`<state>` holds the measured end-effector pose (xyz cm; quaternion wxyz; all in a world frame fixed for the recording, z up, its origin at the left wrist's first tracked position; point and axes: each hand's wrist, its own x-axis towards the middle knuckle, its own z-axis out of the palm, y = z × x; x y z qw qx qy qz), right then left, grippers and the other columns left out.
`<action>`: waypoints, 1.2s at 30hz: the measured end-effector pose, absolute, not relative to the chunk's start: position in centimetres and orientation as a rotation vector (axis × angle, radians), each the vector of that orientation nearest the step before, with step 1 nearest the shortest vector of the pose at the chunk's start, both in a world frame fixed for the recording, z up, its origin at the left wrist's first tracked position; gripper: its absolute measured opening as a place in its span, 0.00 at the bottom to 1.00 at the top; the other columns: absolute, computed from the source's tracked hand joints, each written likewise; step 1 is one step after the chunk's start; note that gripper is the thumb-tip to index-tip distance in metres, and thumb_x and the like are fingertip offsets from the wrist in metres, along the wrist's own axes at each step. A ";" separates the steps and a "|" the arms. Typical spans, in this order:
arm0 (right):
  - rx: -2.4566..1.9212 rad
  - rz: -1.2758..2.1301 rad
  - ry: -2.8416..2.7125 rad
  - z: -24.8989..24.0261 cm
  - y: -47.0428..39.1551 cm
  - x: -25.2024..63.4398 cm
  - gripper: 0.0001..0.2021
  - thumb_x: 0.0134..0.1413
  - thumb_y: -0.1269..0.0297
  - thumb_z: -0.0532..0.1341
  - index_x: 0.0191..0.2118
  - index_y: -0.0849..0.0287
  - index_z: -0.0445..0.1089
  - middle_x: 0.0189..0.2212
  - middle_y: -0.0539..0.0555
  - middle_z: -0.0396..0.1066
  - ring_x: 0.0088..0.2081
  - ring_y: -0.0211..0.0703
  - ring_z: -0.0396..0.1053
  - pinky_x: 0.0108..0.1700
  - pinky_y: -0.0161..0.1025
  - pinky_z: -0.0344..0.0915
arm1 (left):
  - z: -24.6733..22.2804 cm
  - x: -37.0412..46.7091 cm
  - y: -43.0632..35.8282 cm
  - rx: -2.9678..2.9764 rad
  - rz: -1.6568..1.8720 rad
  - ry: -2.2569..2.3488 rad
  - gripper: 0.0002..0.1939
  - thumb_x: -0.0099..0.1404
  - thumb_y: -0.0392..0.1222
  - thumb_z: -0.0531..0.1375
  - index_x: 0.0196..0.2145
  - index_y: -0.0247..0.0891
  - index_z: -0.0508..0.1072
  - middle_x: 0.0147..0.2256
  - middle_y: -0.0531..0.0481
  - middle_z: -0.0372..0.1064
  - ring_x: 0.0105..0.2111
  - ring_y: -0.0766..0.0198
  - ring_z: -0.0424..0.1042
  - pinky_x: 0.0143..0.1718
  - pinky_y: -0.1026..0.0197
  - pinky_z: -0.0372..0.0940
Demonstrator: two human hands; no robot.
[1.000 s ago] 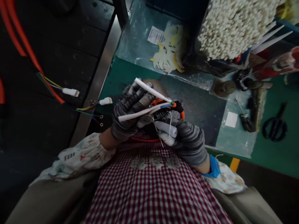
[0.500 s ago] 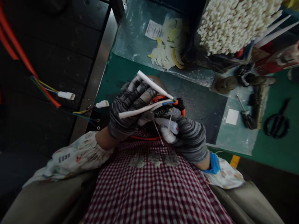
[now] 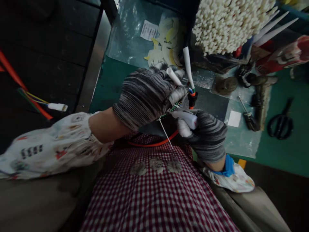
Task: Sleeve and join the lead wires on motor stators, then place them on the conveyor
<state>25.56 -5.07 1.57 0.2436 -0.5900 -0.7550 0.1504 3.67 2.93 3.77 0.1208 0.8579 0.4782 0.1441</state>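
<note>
Striped grey gloves cover both hands. My left hand (image 3: pixel 147 96) is wrapped round a cable bundle, with one white sleeve (image 3: pixel 173 76) poking out by its fingers. A second white sleeve (image 3: pixel 188 67) rises from the bundle's orange and black end (image 3: pixel 192 98). My right hand (image 3: pixel 205 135) is closed on a small white bottle-like tool (image 3: pixel 187 119), whose front lies close to a green part (image 3: pixel 166 114) under my left fingers. From there a thin white tie (image 3: pixel 166 132) hangs down over an orange cable (image 3: pixel 154 144).
Many cream tubes (image 3: pixel 231 25) stand in a box at the back. Cut pieces (image 3: pixel 166 48) lie on plastic at back left. To the right are a screwdriver (image 3: pixel 249 119), scissors (image 3: pixel 280 126) and a red bottle (image 3: pixel 285 56). A white connector (image 3: pixel 58 107) hangs at left.
My left hand has moved right and up and turned over the bundle, and the white sleeves now point upward. My right hand has shifted slightly right, still holding the bottle-like tool.
</note>
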 end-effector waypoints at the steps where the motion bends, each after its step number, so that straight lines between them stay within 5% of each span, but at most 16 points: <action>1: -1.629 0.434 -2.048 1.6 -5.0 25.6 0.18 0.71 0.44 0.63 0.43 0.52 0.81 0.26 0.55 0.77 0.27 0.53 0.76 0.31 0.47 0.67 | 4.2 4.1 3.1 2.506 0.370 1.410 0.32 0.86 0.59 0.46 0.60 0.35 0.81 0.53 0.42 0.82 0.64 0.40 0.79 0.64 0.34 0.75; 9: -1.525 0.121 -2.144 1.6 -4.4 26.1 0.17 0.73 0.50 0.62 0.36 0.56 0.78 0.22 0.51 0.73 0.24 0.44 0.70 0.27 0.40 0.57 | 6.3 6.9 3.6 2.542 0.022 1.518 0.29 0.88 0.54 0.48 0.68 0.32 0.75 0.58 0.36 0.81 0.60 0.38 0.81 0.59 0.35 0.77; 16: -1.622 0.067 -2.073 0.9 -3.5 27.2 0.21 0.73 0.44 0.61 0.46 0.57 0.81 0.32 0.56 0.81 0.34 0.51 0.79 0.36 0.43 0.67 | 8.3 8.7 5.2 2.398 -0.234 1.510 0.32 0.87 0.53 0.44 0.66 0.28 0.76 0.57 0.26 0.79 0.60 0.28 0.79 0.55 0.27 0.75; 25: -1.673 0.178 -2.049 0.7 -3.7 27.1 0.21 0.73 0.44 0.61 0.47 0.57 0.80 0.36 0.58 0.82 0.37 0.54 0.81 0.38 0.45 0.70 | 9.0 10.0 6.6 2.409 -0.362 1.504 0.33 0.88 0.56 0.45 0.64 0.27 0.77 0.59 0.30 0.77 0.63 0.29 0.77 0.60 0.27 0.72; 32: -1.572 0.258 -1.822 0.3 -4.5 28.0 0.13 0.67 0.52 0.69 0.46 0.57 0.81 0.38 0.58 0.85 0.37 0.55 0.83 0.41 0.50 0.79 | 8.1 9.2 6.7 2.386 -0.183 1.544 0.39 0.84 0.69 0.46 0.59 0.31 0.81 0.55 0.34 0.81 0.61 0.34 0.80 0.60 0.32 0.74; 36: -1.664 0.533 -1.397 -0.7 -4.9 30.2 0.14 0.69 0.51 0.67 0.45 0.55 0.84 0.39 0.56 0.87 0.40 0.54 0.84 0.45 0.52 0.81 | 6.2 7.3 5.3 2.373 0.174 1.467 0.33 0.79 0.68 0.60 0.64 0.38 0.78 0.63 0.41 0.78 0.66 0.42 0.77 0.70 0.38 0.69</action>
